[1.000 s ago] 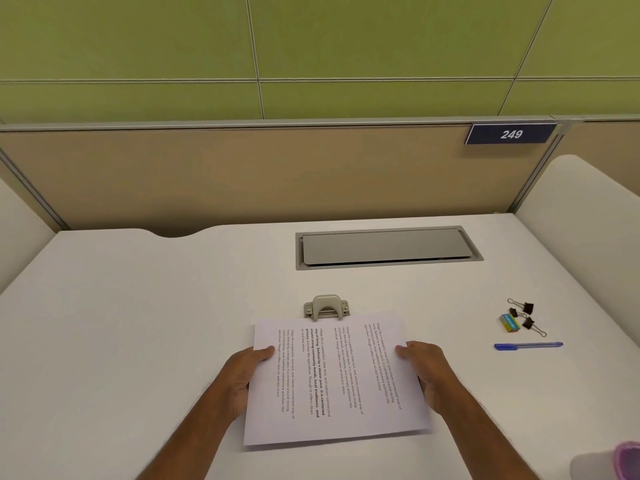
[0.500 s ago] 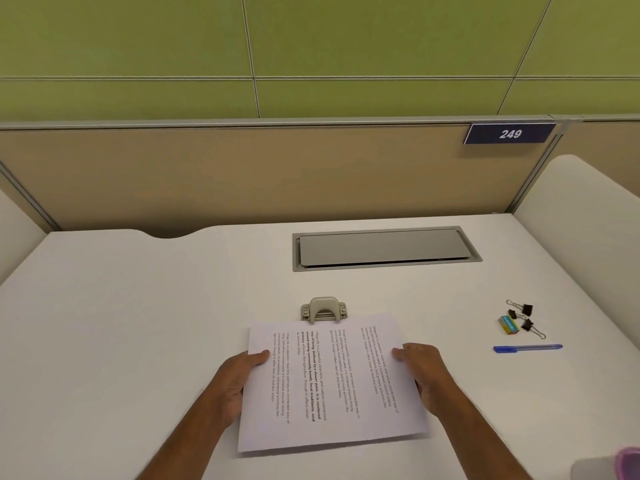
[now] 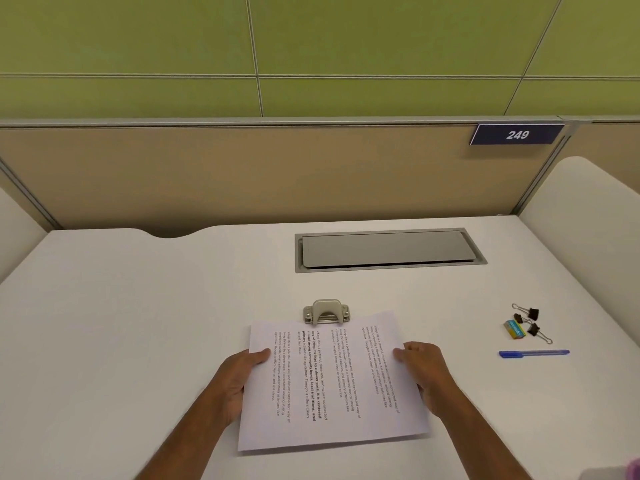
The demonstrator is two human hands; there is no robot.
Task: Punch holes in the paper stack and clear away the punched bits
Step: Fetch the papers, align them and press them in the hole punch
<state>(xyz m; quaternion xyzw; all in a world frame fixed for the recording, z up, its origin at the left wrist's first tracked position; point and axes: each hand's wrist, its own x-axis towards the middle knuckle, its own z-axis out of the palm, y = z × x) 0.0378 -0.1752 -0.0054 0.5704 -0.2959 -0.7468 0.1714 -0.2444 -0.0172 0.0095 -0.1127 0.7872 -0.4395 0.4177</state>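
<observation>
A white paper stack (image 3: 332, 382) with printed text lies on the white desk (image 3: 138, 323), a little in front of me. My left hand (image 3: 239, 379) grips its left edge, thumb on top. My right hand (image 3: 424, 372) grips its right edge the same way. The stack's far edge sits in the mouth of a small beige hole punch (image 3: 326, 310), which stands just beyond the paper. No punched bits show on the desk.
A grey cable flap (image 3: 388, 250) is set into the desk at the back. Black binder clips (image 3: 530, 322), a small eraser (image 3: 514, 329) and a blue pen (image 3: 533, 353) lie at the right. A pink-rimmed object (image 3: 632, 471) shows at the bottom right corner. Partition walls enclose the desk.
Both hands keep their hold on the stack; it has shifted slightly, its far edge staying at the punch. The camera view has drifted a little.
</observation>
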